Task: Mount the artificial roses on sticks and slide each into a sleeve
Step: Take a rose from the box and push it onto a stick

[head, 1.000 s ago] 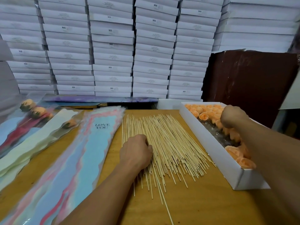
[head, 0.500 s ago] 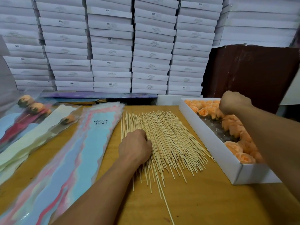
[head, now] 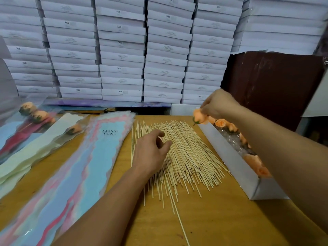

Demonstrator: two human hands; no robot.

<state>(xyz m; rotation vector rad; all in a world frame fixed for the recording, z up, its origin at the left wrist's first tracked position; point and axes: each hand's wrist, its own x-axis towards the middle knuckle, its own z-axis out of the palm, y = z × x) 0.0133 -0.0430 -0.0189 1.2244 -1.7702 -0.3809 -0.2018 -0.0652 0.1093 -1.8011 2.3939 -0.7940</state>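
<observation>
Lifting peach-orange artificial rose head [head: 200, 118] from long white cardboard box [head: 229, 153], right hand [head: 219, 103] pinches bloom between curled fingertips, above box's far end. Left hand [head: 152, 153] hovers over fan of thin pale wooden sticks [head: 188, 157] on tan table [head: 221, 219], fingers loosely spread, gripping nothing visible. Rose looks light, soft, crushable: best held at green base. Sticks look stiff, brittle, slippery in pile: take one near middle. Pastel printed paper sleeves [head: 99, 157] lie left.
</observation>
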